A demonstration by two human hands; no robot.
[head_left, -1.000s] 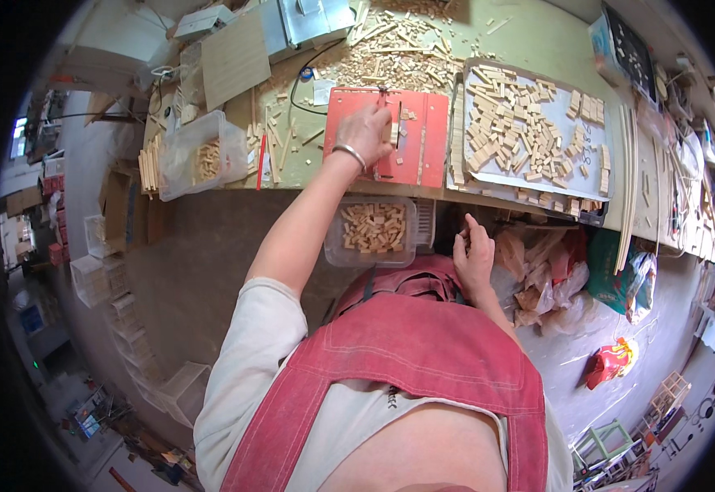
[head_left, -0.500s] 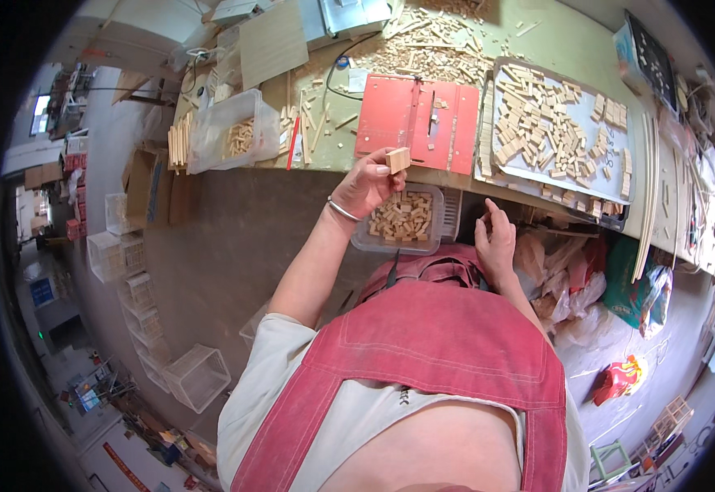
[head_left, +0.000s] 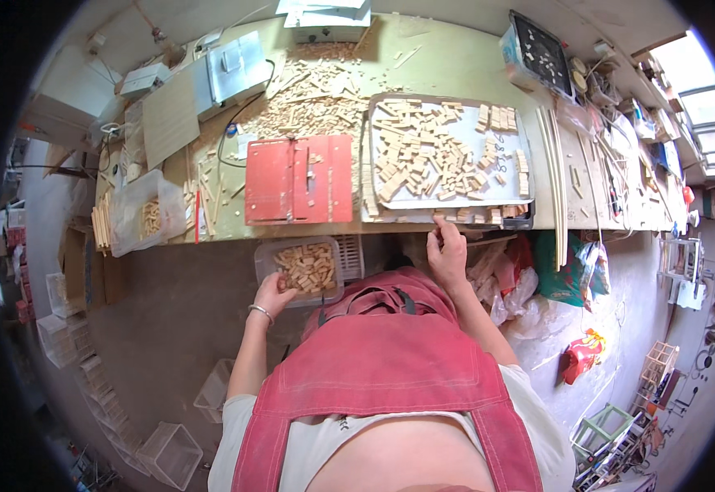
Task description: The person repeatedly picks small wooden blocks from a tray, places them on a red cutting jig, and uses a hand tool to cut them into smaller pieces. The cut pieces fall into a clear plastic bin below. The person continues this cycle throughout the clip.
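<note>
My left hand (head_left: 274,295) is at the left side of a clear plastic bin (head_left: 265,256) full of small wooden blocks (head_left: 310,266). Its fingers are curled together over the blocks; what they hold, if anything, is hidden. At the bench's front edge my right hand (head_left: 447,250) reaches up with the index finger stretched out and the thumb apart from it. That fingertip meets the front edge of a tray (head_left: 515,184), beside a row of small blocks. Many loose wooden blocks (head_left: 423,148) lie on the tray's white sheet, a few of them lined up in rows.
Left of the tray sits a red slotted plate (head_left: 267,180). Behind it spreads a heap of wood pieces (head_left: 312,90). Another clear bin (head_left: 148,221) stands at the bench's left. Long wooden strips (head_left: 556,189) jut past the front edge, near plastic bags (head_left: 501,283).
My left hand has come down from above the bench, where it held a wooden block, to the bin. My right hand has moved up to the tray edge. The view has shifted right.
</note>
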